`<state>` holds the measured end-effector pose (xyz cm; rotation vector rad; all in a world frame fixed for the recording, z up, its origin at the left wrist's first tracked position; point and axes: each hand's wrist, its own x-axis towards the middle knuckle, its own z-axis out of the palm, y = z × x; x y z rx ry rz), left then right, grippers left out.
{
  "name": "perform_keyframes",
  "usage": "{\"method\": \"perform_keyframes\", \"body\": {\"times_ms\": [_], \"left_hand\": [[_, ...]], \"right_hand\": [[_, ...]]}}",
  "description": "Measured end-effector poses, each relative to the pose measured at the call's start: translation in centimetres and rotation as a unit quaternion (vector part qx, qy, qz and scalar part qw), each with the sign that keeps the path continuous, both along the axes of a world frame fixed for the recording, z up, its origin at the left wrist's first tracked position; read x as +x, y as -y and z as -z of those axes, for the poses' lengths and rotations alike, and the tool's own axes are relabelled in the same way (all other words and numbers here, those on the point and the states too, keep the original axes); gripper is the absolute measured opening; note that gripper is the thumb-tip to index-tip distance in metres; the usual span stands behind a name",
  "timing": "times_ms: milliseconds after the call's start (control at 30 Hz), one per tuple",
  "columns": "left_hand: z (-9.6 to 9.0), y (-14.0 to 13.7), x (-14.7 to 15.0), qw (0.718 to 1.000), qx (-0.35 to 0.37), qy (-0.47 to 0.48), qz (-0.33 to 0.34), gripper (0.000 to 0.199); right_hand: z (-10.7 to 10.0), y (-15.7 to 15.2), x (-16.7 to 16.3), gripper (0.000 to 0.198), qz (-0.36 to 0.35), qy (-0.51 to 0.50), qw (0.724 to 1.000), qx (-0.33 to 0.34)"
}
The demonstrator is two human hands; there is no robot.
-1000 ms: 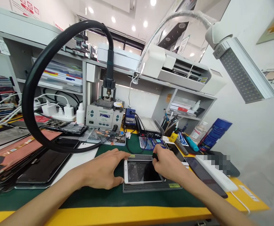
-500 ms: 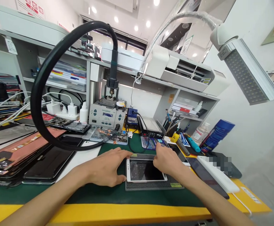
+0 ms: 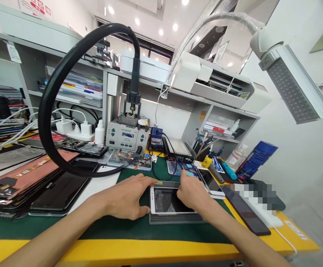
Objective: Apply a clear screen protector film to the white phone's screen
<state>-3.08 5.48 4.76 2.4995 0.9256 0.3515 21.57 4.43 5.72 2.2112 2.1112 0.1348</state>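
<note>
A white-framed smartphone (image 3: 167, 200) lies face up on a grey perforated mat (image 3: 175, 218), its dark screen marked with pale spots. My left hand (image 3: 129, 196) is open at the phone's left end, thumb and forefinger spread apart. The forefinger reaches the mat's top left corner, and the thumb is beside the phone's lower left corner. Over the right part of the screen, my right hand (image 3: 192, 191) is closed in a fist-like grip and covers that end of the phone. What it holds, if anything, is hidden.
Behind stands a hot-air station (image 3: 126, 137) with a looping black hose (image 3: 43, 111). Several stacked phones and panels (image 3: 64, 189) lie left. At right are a white phone (image 3: 211, 181), a dark phone (image 3: 247, 213) and a bottle (image 3: 236, 155). An LED lamp (image 3: 297, 85) hangs above.
My right hand has shifted slightly left over the phone screen, covering more of its middle. My left hand stays at the phone's left end.
</note>
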Motion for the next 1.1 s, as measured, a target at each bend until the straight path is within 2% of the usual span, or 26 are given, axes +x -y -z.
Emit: {"method": "perform_keyframes", "body": {"times_ms": [133,233,400,533,700,833,1000,1100], "left_hand": [[-0.1,0.0,-0.1,1.000,-0.004,-0.004,0.008,0.074],[0.0,0.0,-0.2,1.000,-0.006,-0.002,0.004,0.074],[0.3,-0.2,-0.2,1.000,-0.015,0.000,0.000,0.075],[0.2,-0.1,-0.1,1.000,-0.005,0.000,0.004,0.075],[-0.1,0.1,-0.1,1.000,-0.007,-0.010,0.002,0.075],[-0.1,0.1,-0.1,1.000,0.000,-0.009,0.004,0.074],[0.1,0.1,-0.1,1.000,0.001,-0.010,0.002,0.075],[0.2,0.1,0.0,1.000,0.011,-0.006,0.001,0.074]], "right_hand": [[-1.6,-0.4,2.1,0.026,0.016,-0.023,1.000,0.011],[-2.4,-0.4,1.8,0.021,0.010,-0.038,0.999,0.027],[-1.1,-0.2,-0.8,0.021,-0.012,-0.057,0.998,0.025],[0.1,-0.4,-0.7,0.022,-0.009,-0.069,0.997,0.022],[-0.8,-0.8,1.6,0.020,0.016,-0.072,0.997,0.026],[-1.7,-0.9,1.4,0.016,0.014,-0.077,0.996,0.039],[-0.8,-1.0,-0.6,0.020,-0.011,-0.076,0.996,0.039],[-0.1,-1.1,-0.7,0.020,-0.011,-0.070,0.997,0.037]]}}
